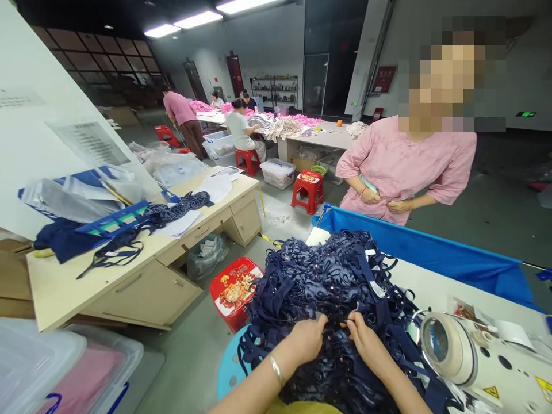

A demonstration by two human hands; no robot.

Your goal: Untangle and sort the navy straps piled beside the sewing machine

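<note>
In front of me a big heap of navy garments with thin straps and white tags [297, 270] covers the near end of the table. My left hand [307, 339], with a silver bangle on its wrist, is closed in a pinch over the heap. What its fingertips hold is too small to make out. Close to it on the right, my right hand [364, 336] pinches a thin navy strap [344, 323] between thumb and forefinger. Only a small gap separates the two hands.
A cream sewing machine [487, 356] stands at the right. Behind the heap hangs a blue cloth trough [422, 241], with a person in pink [409, 167] beyond it. A red stool [235, 290] and a desk [142, 276] are to the left. Other people sit farther back.
</note>
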